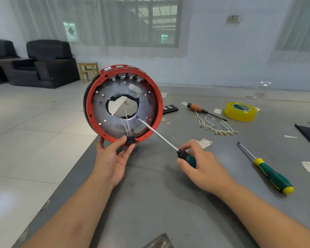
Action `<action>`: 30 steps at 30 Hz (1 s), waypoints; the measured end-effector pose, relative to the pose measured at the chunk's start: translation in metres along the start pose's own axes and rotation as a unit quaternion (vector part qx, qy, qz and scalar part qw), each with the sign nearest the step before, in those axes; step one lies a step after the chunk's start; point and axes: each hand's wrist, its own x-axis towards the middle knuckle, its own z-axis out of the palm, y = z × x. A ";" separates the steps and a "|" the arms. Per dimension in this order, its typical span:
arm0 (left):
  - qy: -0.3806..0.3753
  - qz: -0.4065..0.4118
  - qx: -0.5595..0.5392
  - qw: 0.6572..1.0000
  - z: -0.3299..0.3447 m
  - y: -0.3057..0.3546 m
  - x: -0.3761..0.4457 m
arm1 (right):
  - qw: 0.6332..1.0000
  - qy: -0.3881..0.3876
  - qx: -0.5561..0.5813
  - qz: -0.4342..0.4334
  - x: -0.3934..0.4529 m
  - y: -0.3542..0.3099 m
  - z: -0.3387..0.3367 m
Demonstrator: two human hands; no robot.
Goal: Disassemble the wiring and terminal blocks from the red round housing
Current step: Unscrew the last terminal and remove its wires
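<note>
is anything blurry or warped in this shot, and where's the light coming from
Head view: daylight from the curtained window behind; wide-angle lens bends the table edge and forearms; the screwdriver shaft in the right hand is slightly smeared; the red housing, held by the left hand, is fairly sharp.

The red round housing (123,104) is being held upright on its edge over the grey tabletop (150,194) by the left hand (113,158), whose thumb and fingers are being pressed around a small black terminal block (130,140) at the lower rim. A green-handled screwdriver (161,138) is being gripped by the right hand (199,165), its tip being pointed into the housing's grey inner plate. A second green screwdriver (266,169), a wooden-handled screwdriver (204,111), loose white wires (217,126) and a yellow tape roll (240,111) are lying further right.
</note>
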 end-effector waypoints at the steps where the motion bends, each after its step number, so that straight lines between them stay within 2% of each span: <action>1: -0.001 0.000 0.008 1.000 -0.001 0.002 0.001 | 1.000 -0.011 -0.023 -0.004 -0.001 0.002 -0.004; 8: -0.039 -0.012 0.071 0.997 -0.004 0.007 0.004 | 0.990 0.003 -0.129 -0.054 0.002 0.009 -0.019; 11: -0.015 -0.013 0.077 0.997 -0.003 0.004 0.005 | 0.980 0.018 -0.178 -0.090 0.002 0.008 -0.023; 21: 0.003 -0.037 0.094 0.995 -0.002 0.007 0.006 | 0.976 0.048 -0.160 -0.138 0.001 0.001 -0.028; 30: -0.001 -0.037 0.102 0.994 -0.003 0.008 0.007 | 0.963 0.122 -0.171 -0.169 0.001 0.005 -0.028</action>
